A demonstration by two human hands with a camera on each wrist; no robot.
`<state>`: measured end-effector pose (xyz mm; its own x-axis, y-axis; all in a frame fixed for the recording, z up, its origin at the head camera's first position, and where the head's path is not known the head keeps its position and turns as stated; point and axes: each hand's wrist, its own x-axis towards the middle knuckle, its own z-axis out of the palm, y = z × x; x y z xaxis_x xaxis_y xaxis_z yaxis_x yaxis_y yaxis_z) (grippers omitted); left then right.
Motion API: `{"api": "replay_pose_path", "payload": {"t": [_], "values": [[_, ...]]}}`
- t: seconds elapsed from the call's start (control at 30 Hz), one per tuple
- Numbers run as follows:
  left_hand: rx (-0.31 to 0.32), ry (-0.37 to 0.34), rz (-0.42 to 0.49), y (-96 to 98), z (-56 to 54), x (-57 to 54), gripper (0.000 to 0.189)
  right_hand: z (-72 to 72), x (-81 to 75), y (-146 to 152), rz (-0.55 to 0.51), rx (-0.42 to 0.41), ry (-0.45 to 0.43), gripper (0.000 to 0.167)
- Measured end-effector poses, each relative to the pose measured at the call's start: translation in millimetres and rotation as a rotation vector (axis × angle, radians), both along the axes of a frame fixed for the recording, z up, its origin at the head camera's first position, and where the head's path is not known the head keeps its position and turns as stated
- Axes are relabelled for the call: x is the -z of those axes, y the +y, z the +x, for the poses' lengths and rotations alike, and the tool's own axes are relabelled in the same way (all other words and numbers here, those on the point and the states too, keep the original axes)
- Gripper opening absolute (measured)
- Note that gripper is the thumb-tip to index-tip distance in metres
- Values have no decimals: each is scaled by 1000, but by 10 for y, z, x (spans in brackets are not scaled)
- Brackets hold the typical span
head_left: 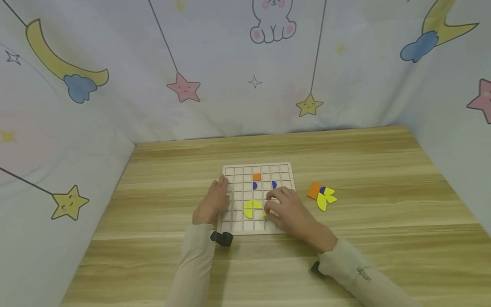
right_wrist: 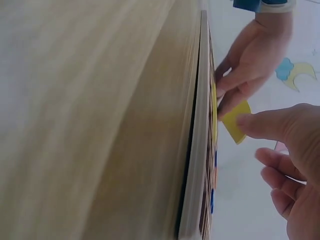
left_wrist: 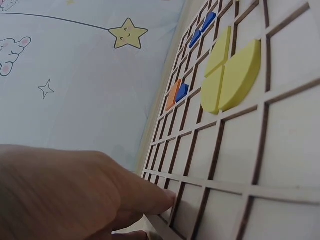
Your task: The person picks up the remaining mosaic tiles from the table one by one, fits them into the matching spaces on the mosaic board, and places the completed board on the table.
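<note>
A pale wooden grid board (head_left: 238,228) lies on the table. My left hand (head_left: 214,200) rests at its left edge, and in the left wrist view a finger (left_wrist: 155,197) touches the frame. My right hand (head_left: 289,211) is over the board's right part, pinching a yellow rounded wedge (right_wrist: 235,122) between thumb and fingers; in the head view the fingers hide most of it. Beside that hand, several yellow quarter-circle pieces (head_left: 248,213) sit together in cells. Farther back on the board are an orange square (head_left: 256,177) and small blue half-round pieces (head_left: 255,186).
Right of the board lies a loose group of pieces: an orange block (head_left: 314,190), a blue half-round (head_left: 322,189) and several yellow petal-like pieces (head_left: 321,202). The wooden table (head_left: 364,162) meets printed fabric walls (head_left: 230,115) at the back and sides.
</note>
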<state>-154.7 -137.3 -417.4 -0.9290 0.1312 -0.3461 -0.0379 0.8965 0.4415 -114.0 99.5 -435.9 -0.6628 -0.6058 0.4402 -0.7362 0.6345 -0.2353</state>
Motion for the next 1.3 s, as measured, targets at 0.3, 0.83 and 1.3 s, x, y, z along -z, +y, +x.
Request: {"api": "replay_pose_path", "payload": {"t": [0.3,0.83,1.3], "values": [[8,15,0,0,18,5,60,-3,-35,-151,85,-36,-44,15],[10,18,-8,-7,15,8,60,-25,-29,-204,302,-16,75,6],[-2,16,-12,11,23,-22,60,15,-119,-293,421,16,50,9]]}}
